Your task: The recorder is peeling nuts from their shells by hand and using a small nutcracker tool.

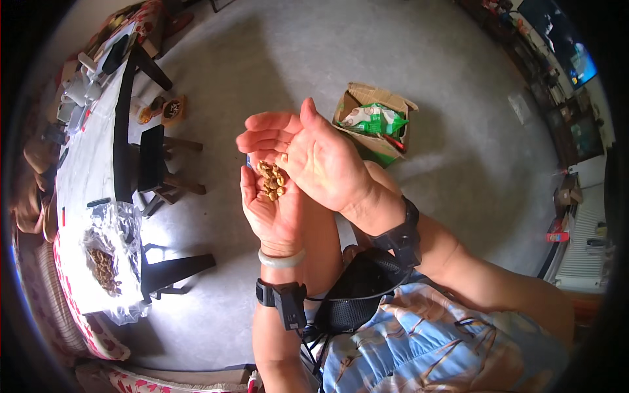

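My left hand [277, 216] is palm up and cupped, holding a small heap of golden-brown nut pieces [271, 182]. My right hand [322, 159] is tilted just above and beside it, palm showing, thumb raised and fingers extended over the left fingers. One small piece shows at the little-finger edge of my right palm; which hand bears it, I cannot tell. The left fingertips are hidden behind the right hand. On the table at left, a clear plastic bag [118, 231] lies open with a larger pile of brown nut pieces [104, 270] on it.
An open cardboard box [351, 103] with green and white packaging [376, 118] stands on the floor beyond my right hand. The long marble-look table [88, 172] runs along the left, with a dark-topped stool [151, 157] beside it. A black mesh pouch [351, 304] rests at my lap.
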The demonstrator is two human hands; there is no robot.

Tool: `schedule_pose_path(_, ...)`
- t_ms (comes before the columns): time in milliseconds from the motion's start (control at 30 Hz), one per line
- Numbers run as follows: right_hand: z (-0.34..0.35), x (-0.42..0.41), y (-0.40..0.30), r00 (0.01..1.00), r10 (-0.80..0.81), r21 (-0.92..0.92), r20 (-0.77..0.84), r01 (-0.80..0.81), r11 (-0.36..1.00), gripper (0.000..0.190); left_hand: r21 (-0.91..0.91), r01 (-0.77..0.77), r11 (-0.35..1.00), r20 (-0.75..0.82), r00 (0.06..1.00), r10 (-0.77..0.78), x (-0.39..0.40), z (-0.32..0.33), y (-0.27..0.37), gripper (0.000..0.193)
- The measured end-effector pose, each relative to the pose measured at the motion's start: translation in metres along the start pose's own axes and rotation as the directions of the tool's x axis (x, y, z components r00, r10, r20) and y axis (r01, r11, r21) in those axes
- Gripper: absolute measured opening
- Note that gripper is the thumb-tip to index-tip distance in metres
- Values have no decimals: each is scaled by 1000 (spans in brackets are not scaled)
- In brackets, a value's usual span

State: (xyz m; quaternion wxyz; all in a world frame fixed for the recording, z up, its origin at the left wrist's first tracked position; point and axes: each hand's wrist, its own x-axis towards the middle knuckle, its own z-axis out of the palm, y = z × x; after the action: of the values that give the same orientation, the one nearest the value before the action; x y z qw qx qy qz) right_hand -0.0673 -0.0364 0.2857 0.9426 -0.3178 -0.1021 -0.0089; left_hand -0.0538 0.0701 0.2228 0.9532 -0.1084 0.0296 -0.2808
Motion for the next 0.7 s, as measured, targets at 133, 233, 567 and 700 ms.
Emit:
schedule_pose_path(133, 8, -4, 7, 986, -68, -197, 152, 98, 975, 64, 11, -12, 1000, -66, 998, 13, -6, 16, -12, 33)
schedule_pose_path(233, 9, -10, 11, 983, -93, -271, 161, 135, 953, 69, -28, 20, 999, -2, 1000, -20, -10, 14, -11, 37)
schedule_pose_path(567, 9, -12, 2, 898, -77, -657, 433, 373, 655, 88, 133, -125, 983, 105, 988, 112, -5, 30, -27, 46)
schedule_pose_path(700, -2, -9, -6, 881, -171, -665, 441, 448, 597, 65, -162, -30, 986, 49, 998, 39, -9, 20, -11, 45)
